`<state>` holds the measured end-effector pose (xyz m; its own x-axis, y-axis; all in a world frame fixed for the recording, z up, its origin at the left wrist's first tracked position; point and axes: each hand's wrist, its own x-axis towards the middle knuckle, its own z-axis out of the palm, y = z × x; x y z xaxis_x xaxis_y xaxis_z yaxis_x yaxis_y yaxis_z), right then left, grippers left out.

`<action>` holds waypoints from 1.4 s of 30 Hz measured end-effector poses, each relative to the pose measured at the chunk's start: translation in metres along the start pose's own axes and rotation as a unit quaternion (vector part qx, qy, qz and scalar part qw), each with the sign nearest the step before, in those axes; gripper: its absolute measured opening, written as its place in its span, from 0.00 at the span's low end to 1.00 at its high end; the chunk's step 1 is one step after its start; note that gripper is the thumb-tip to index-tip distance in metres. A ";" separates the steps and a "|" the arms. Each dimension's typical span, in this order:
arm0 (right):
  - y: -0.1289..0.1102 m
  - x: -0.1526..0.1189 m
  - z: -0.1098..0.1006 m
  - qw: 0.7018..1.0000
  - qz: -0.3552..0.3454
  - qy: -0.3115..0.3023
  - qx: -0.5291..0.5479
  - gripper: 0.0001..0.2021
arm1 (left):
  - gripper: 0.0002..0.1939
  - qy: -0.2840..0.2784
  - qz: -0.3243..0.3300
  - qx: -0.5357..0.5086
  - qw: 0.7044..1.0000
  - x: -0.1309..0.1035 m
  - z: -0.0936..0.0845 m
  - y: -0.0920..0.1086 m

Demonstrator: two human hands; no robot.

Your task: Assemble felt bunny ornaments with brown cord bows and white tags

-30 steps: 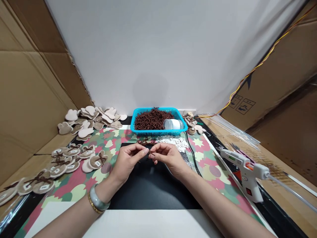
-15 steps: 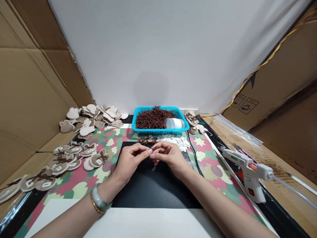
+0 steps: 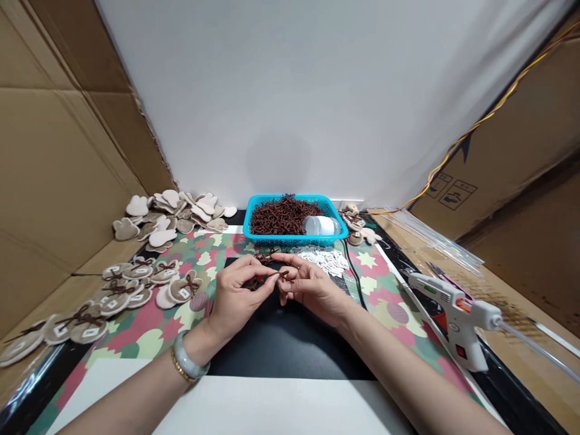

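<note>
"What is the left hand (image 3: 240, 287) doing?"

"It is pinching a small brown bow (image 3: 284, 275) with a narrow grip, thumb and finger closing on one side of it."

"And the right hand (image 3: 308, 284)?"

"Its fingers are touching the bow from the other side, with the index finger reaching out past it. I can't tell whether that grip is clamping the bow or just supporting it."

"So where is the small brown bow sitting?"

"It is hovering between the two hands, above the far part of the black mat (image 3: 290, 356)."

"What is lying beyond them?"

"A blue basket (image 3: 294, 241) is holding a heap of brown bows (image 3: 278, 219), and a clear container (image 3: 319, 225) is lying on its side at the right end. White labels (image 3: 333, 261) are spreading out just in front of the basket."

"And off to the sides?"

"On the left, plain fabric shapes (image 3: 170, 214) are piling up at the back, while decorated pieces (image 3: 136, 272) are lying nearer, showing bows and labels. A white glue gun (image 3: 453, 311) is resting on the right side of the tabletop (image 3: 512, 386), and a bangle (image 3: 188, 357) is circling the left wrist."
</note>
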<state>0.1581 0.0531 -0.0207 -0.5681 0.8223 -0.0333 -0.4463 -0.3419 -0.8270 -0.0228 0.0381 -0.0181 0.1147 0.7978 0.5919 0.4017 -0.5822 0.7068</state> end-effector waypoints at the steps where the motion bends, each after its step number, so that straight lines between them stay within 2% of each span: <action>1: 0.001 0.000 0.000 1.000 -0.006 0.006 -0.009 0.27 | 0.03 0.002 0.002 0.003 1.000 0.000 0.000 0.001; 3: 0.003 0.001 -0.001 0.999 -0.024 0.022 -0.020 0.26 | 0.02 0.008 0.003 0.008 1.000 0.000 0.001 0.001; 8: 0.002 0.003 -0.002 0.991 -0.074 0.089 -0.063 0.14 | 0.03 0.018 0.010 0.000 1.000 0.000 0.003 -0.001; 11: 0.001 0.002 0.000 0.985 -0.078 0.110 -0.107 0.13 | 0.03 0.009 -0.010 -0.017 1.000 -0.001 0.004 -0.002; 16: 0.003 0.001 0.003 0.986 -0.066 0.097 -0.122 0.13 | 0.05 -0.034 -0.117 -0.080 0.989 0.000 0.005 -0.004; 19: 0.004 0.000 0.000 0.988 -0.062 0.088 -0.108 0.14 | 0.07 -0.067 -0.188 -0.156 0.967 0.003 0.006 -0.006; 22: 0.003 0.001 -0.003 0.991 -0.067 0.067 -0.091 0.15 | 0.08 -0.070 -0.235 -0.223 0.943 0.005 0.006 -0.007; 24: 0.002 0.001 -0.003 0.991 -0.077 0.055 -0.093 0.17 | 0.08 -0.079 -0.232 -0.225 0.943 0.005 0.006 -0.007; 26: 0.000 0.000 -0.002 0.989 -0.087 0.054 -0.106 0.21 | 0.08 -0.090 -0.209 -0.199 0.953 0.004 0.005 -0.006; 28: -0.001 0.000 0.000 0.986 -0.092 0.060 -0.125 0.22 | 0.07 -0.078 -0.182 -0.160 0.967 0.003 0.005 -0.005; 31: 0.000 -0.001 0.002 0.979 -0.099 0.075 -0.162 0.20 | 0.05 -0.049 -0.132 -0.101 0.985 0.002 0.005 -0.002; 34: 0.003 -0.001 0.003 0.974 -0.116 0.084 -0.175 0.16 | 0.04 -0.048 -0.106 -0.078 0.990 0.002 0.005 0.000; 38: 0.003 -0.001 0.002 0.972 -0.132 0.085 -0.176 0.16 | 0.06 -0.056 -0.153 -0.108 0.981 0.002 0.005 -0.003; 42: 0.003 -0.001 0.004 0.965 -0.147 0.084 -0.200 0.21 | 0.07 -0.076 -0.221 -0.214 0.948 0.003 0.005 -0.005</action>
<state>0.1545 0.0497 -0.0206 -0.3224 0.9307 0.1731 -0.2503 0.0925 -0.9638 -0.0202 0.0446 -0.0217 0.1632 0.9733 0.1613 0.0384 -0.1696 0.9848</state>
